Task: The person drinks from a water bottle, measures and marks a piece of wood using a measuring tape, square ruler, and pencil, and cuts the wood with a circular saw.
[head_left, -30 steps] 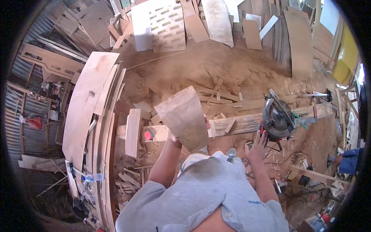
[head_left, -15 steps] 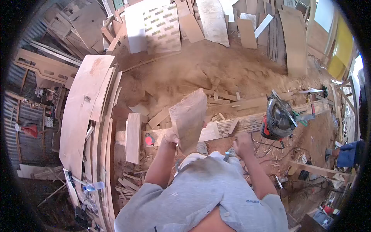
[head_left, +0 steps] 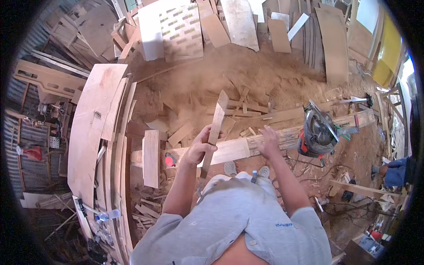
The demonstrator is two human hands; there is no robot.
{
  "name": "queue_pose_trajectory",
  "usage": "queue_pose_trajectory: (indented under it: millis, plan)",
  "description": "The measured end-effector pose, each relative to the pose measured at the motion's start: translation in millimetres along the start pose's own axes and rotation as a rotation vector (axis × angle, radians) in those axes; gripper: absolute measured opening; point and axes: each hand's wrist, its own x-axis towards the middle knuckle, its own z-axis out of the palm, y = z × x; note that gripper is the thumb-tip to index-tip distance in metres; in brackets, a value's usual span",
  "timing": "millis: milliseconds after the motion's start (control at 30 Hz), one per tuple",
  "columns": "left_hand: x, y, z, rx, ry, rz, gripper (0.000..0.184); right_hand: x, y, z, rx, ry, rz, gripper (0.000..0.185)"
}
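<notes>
My left hand [head_left: 201,148] is wrapped round a wooden board [head_left: 216,121], held up edge-on so that only its narrow side shows. Below it runs a long, rough timber beam [head_left: 287,141] with a paler, smooth board [head_left: 229,151] on top. Fingers spread, my right hand [head_left: 269,142] is over the beam, right of the pale board; whether it touches the wood I cannot tell. A circular saw [head_left: 319,132] rests on the beam farther right. Near the beam's left end are a red round object [head_left: 169,160] and a short plank [head_left: 151,159] lying crosswise.
Tall stacked boards [head_left: 95,128] stand on my left, with a plastic bottle [head_left: 108,215] near their lower end. Sawdust [head_left: 194,79] and offcuts cover the ground ahead. Panels [head_left: 181,33] lean at the back. At the far right, another person's leg [head_left: 397,173] shows.
The board in my left hand has turned from its broad face to its edge. My right hand has moved forward over the beam and opened, where a small offcut lay before.
</notes>
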Motion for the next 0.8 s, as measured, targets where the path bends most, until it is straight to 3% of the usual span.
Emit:
queue_pose_trajectory:
  millis: [200, 300, 367, 400, 433, 533, 567, 667, 700, 800]
  plan:
    - [22, -19, 12, 0.013, 0.230, 0.073, 0.076, 8, -116, -54, 0.551, -0.215, -0.039, 0.072]
    - [43, -49, 18, -0.090, 0.453, 0.064, 0.080, 0, -150, -49, 0.746, -0.285, -0.035, 0.070]
    - [50, -61, 13, -0.165, 0.513, -0.063, 0.080, -1, -159, -44, 0.821, -0.324, 0.036, 0.065]
    - [51, -65, 7, -0.205, 0.548, -0.123, 0.081, -1, -156, -44, 0.728, -0.305, 0.115, 0.062]
    - [41, -45, 8, -0.267, 0.443, -0.133, 0.084, 1, -154, -44, 0.633, -0.286, 0.186, 0.058]
    - [29, -89, 24, -0.058, 0.759, -0.020, 0.086, -2, -125, -2, 0.560, -0.101, 0.288, 0.048]
    - [28, -105, 30, -0.030, 0.713, 0.057, 0.088, 1, -118, 6, 0.564, -0.074, 0.313, 0.046]
    - [20, -102, 32, -0.099, 0.720, -0.123, 0.081, 15, -109, 0, 0.514, -0.078, 0.412, 0.046]
    - [19, -105, 23, -0.132, 0.675, -0.026, 0.074, 22, -107, -8, 0.482, -0.094, 0.448, 0.048]
    - [22, -128, -27, -0.066, 0.855, 0.420, 0.060, 30, -86, -23, 0.320, -0.264, 0.362, 0.052]
